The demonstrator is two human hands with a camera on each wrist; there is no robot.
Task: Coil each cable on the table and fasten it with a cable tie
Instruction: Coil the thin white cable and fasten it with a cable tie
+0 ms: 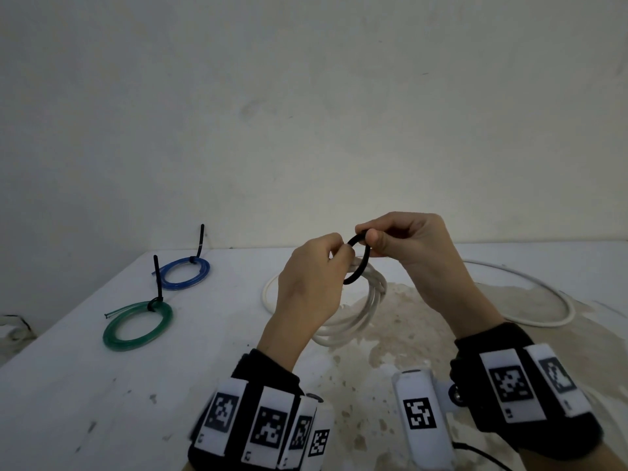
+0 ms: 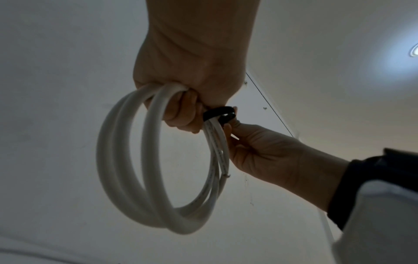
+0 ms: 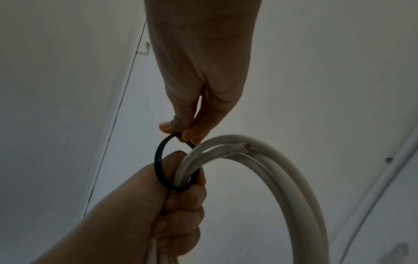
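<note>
My left hand grips a coiled white cable above the table, its loops hanging below my fist. A black cable tie forms a wide loop around the strands of the white cable beside my left fingers. My right hand pinches the top of the black cable tie between thumb and forefinger. In the left wrist view the black cable tie wraps the white cable just past my knuckles. The tie's head is hidden in my fingers.
A blue cable coil and a green cable coil, each bound with a black tie, lie at the left of the white table. A loose white cable curves across the table at the right. A wall stands behind.
</note>
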